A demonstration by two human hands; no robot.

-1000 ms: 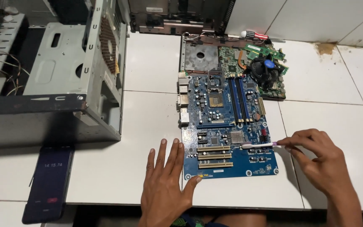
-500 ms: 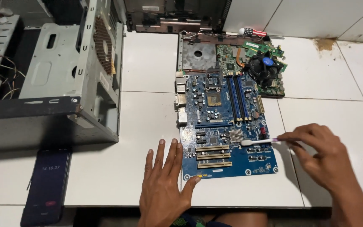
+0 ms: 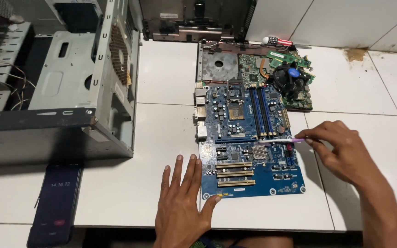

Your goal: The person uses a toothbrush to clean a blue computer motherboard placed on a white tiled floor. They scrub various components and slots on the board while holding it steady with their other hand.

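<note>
A blue motherboard (image 3: 249, 142) lies flat on the white tiled floor in front of me. My left hand (image 3: 182, 204) rests flat beside its near left corner, fingers spread, thumb touching the board's edge. My right hand (image 3: 341, 151) is at the board's right side, pinching a thin pale tool with a pink handle (image 3: 283, 141). The tool lies across the board's right middle, its tip pointing left near the long slots.
An open grey computer case (image 3: 70, 87) stands at the left. A dark phone (image 3: 56, 202) lies on the floor below it. A second green board with a cooler fan (image 3: 290, 78) sits behind the blue one. More hardware (image 3: 194, 18) rests at the back.
The view has shifted slightly. My right hand has moved the thin tool a little up the board's right side. My left hand has stayed in place.
</note>
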